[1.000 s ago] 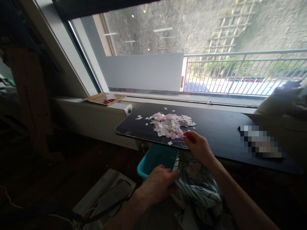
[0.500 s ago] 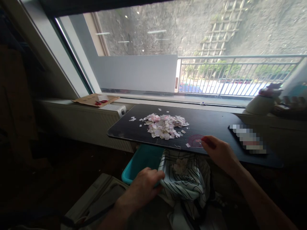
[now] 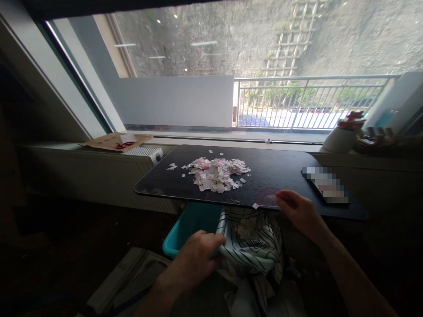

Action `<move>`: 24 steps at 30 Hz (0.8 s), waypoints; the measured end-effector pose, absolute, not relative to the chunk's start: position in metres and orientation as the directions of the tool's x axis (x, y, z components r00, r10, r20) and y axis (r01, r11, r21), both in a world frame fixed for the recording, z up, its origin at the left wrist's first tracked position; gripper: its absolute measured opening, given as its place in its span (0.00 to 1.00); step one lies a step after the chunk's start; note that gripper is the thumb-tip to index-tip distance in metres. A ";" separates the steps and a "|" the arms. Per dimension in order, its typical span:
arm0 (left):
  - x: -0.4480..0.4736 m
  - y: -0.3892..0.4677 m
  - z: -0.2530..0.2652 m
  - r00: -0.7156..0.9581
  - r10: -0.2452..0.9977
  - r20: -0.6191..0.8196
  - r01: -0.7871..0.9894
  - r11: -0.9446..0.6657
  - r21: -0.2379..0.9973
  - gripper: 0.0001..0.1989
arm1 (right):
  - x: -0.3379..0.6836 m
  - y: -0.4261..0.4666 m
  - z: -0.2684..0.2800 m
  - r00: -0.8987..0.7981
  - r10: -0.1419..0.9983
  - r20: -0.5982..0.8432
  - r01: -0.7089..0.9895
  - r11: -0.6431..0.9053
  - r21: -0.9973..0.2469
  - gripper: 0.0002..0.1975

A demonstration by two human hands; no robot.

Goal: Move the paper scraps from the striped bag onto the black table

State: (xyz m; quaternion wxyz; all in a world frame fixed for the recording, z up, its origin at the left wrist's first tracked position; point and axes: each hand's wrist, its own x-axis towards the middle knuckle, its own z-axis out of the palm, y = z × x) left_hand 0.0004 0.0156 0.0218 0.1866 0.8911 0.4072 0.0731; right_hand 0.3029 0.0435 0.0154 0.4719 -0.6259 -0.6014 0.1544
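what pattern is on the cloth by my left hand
Dark stripes on a pale cloth; head view.

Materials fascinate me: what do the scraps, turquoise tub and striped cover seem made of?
Scraps: probably matte paper; thin, flat, straight-edged.
Turquoise tub: likely plastic, slightly glossy; even colour, smooth rounded rim.
Striped cover: matte fabric, fibre unclear; it drapes in soft folds.

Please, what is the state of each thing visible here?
Left hand, closed on the edge of the striped cloth.
Right hand, closed on the pink translucent piece.
Striped cloth, rumpled, draped over part of the teal basin.
Teal basin, partly covered.
Pink translucent piece, flat against the black table.
Paper scraps, heaped loosely, some scattered.
Red item, resting on the brown cardboard.
Brown cardboard, flat.
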 end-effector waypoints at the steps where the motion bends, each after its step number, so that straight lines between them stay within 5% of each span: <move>1: 0.001 0.016 0.022 0.657 0.754 -0.021 0.697 -0.596 0.397 0.05 | 0.304 0.042 0.014 0.238 0.903 0.358 0.567 0.170 -0.806 0.12; 10: 0.002 0.013 0.024 0.651 0.759 0.014 0.679 -0.591 0.435 0.06 | 0.303 0.039 0.017 0.209 0.939 0.272 0.495 0.138 -0.858 0.12; 24: -0.001 0.013 0.014 0.642 0.767 -0.011 0.698 -0.578 0.422 0.07 | 0.280 0.127 0.006 0.283 0.872 0.398 0.602 0.162 -0.782 0.13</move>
